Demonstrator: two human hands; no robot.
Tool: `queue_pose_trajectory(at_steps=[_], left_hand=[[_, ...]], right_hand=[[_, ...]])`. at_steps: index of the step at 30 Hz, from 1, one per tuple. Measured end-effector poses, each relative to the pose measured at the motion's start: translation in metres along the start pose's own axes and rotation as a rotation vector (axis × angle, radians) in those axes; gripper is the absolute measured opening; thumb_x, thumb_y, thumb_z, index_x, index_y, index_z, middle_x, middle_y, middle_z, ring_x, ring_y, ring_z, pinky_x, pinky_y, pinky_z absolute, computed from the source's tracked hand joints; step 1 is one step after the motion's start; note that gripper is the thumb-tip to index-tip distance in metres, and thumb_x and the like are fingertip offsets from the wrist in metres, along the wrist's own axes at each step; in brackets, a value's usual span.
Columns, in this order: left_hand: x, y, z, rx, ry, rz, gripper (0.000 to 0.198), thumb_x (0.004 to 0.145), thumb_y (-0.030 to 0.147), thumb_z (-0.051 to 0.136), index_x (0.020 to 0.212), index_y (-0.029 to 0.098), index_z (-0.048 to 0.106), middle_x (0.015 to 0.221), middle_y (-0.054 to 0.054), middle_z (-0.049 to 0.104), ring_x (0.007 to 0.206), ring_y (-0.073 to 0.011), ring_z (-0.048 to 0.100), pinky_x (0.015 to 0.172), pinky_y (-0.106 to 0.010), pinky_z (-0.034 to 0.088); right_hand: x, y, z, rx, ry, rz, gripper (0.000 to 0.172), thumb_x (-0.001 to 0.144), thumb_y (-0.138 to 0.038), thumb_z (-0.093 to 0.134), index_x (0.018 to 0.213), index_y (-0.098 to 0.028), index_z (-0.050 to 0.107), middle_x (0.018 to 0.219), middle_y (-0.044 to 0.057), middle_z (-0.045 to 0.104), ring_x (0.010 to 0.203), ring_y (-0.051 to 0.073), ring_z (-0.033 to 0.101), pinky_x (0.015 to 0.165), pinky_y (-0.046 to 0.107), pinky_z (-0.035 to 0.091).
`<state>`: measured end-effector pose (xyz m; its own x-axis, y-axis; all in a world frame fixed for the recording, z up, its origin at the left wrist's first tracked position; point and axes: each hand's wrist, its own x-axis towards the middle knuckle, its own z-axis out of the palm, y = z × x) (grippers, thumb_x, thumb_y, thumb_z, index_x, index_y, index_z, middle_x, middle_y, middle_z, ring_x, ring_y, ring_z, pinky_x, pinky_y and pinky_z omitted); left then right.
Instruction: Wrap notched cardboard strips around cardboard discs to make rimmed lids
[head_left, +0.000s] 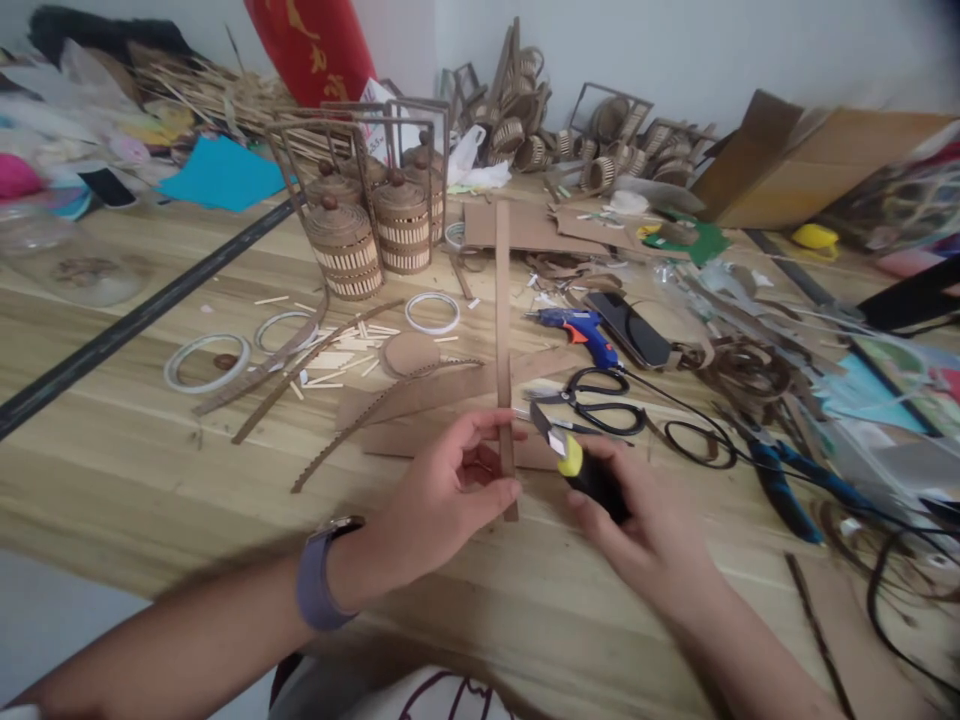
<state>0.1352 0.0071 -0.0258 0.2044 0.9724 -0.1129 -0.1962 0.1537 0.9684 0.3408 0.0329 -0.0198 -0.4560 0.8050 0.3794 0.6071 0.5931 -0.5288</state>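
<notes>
L hand (442, 490), lower centre of frame: fingers curled in, thumb and fingertips pinching the near end of a long narrow cardboard strip (502, 330); strip runs from the hand straight up toward frame centre-top, lying over other brown cardboard pieces (420, 400) on the wooden table (150, 460). Watch w/ purple band (319, 580) on L wrist. R hand (637, 520), just right of the L: closed around a black utility knife w/ yellow tip (577, 465), blade end pointing up-left, close to the strip's right edge; contact w/ strip cannot be told. Just above R hand: black-handled scissors (600, 400); above those a blue glue gun (581, 330), phone (630, 330) beside it. Left of centre: tape rings (206, 362), scattered small sticks. Upper centre: three small woven lidded baskets (375, 235) inside a thin frame. Right side: blue-handled pliers (787, 485), black cables, cardboard scraps.
</notes>
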Motion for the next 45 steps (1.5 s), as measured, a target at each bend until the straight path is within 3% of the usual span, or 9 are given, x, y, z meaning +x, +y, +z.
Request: queue_pose_trajectory(at_steps=[6,11,18,26,31,36,45], left_hand=[[-0.004,0.0,-0.003,0.004,-0.083,0.015,0.061,0.083,0.015,0.068,0.138,0.032,0.048,0.142,-0.005,0.053,0.091,-0.0127,0.061,0.078,-0.025,0.053],[-0.004,0.009,-0.003,0.091,-0.123,0.022,0.076,0.08,0.015,0.07,0.148,0.028,0.037,0.152,-0.007,0.045,0.101,-0.0158,0.061,0.09,-0.03,0.052],[-0.003,0.006,-0.006,0.183,-0.138,0.095,0.084,0.08,0.013,0.071,0.152,0.028,0.031,0.154,-0.008,0.041,0.088,-0.0118,0.057,0.087,-0.029,0.052],[-0.004,0.006,-0.006,0.045,-0.206,0.061,0.083,0.082,0.013,0.071,0.152,0.034,0.032,0.157,-0.006,0.039,0.093,-0.0128,0.059,0.086,-0.028,0.053],[-0.004,0.003,-0.008,-0.019,-0.232,0.032,0.083,0.081,0.012,0.074,0.149,0.04,0.036,0.157,-0.004,0.038,0.08,-0.0088,0.055,0.076,-0.024,0.052],[-0.004,0.0,-0.008,-0.068,-0.254,0.034,0.083,0.081,0.012,0.074,0.148,0.042,0.037,0.159,-0.004,0.036,0.084,-0.0095,0.056,0.074,-0.023,0.05],[-0.006,0.003,-0.006,0.088,-0.216,0.068,0.083,0.081,0.008,0.07,0.15,0.039,0.034,0.157,-0.004,0.039,0.08,-0.0095,0.054,0.078,-0.026,0.051]], right_hand=[[-0.007,0.008,-0.005,-0.08,-0.096,-0.172,0.028,0.084,-0.018,0.055,0.112,-0.022,0.053,0.092,0.006,0.072,0.078,0.02,0.071,0.062,0.027,0.054],[-0.008,0.006,-0.012,-0.13,-0.165,-0.235,0.025,0.085,-0.02,0.053,0.111,-0.02,0.053,0.084,0.004,0.069,0.069,0.017,0.068,0.057,0.026,0.053],[-0.01,0.009,-0.018,-0.173,-0.2,-0.294,0.026,0.087,-0.018,0.05,0.112,-0.016,0.055,0.081,0.005,0.068,0.068,0.017,0.067,0.059,0.027,0.054],[-0.009,0.009,-0.019,-0.208,-0.174,-0.341,0.026,0.087,-0.019,0.049,0.112,-0.015,0.055,0.084,0.006,0.069,0.072,0.018,0.068,0.061,0.027,0.055],[-0.01,0.011,-0.02,-0.213,-0.139,-0.368,0.026,0.087,-0.021,0.05,0.113,-0.016,0.055,0.08,0.005,0.067,0.069,0.019,0.067,0.06,0.028,0.055],[-0.009,0.015,-0.023,-0.245,-0.089,-0.383,0.024,0.089,-0.02,0.052,0.112,-0.015,0.055,0.083,0.008,0.069,0.071,0.02,0.068,0.062,0.029,0.056],[-0.008,0.008,-0.023,-0.231,-0.162,-0.387,0.026,0.086,-0.02,0.049,0.111,-0.016,0.054,0.076,0.004,0.066,0.065,0.017,0.066,0.056,0.026,0.053]])
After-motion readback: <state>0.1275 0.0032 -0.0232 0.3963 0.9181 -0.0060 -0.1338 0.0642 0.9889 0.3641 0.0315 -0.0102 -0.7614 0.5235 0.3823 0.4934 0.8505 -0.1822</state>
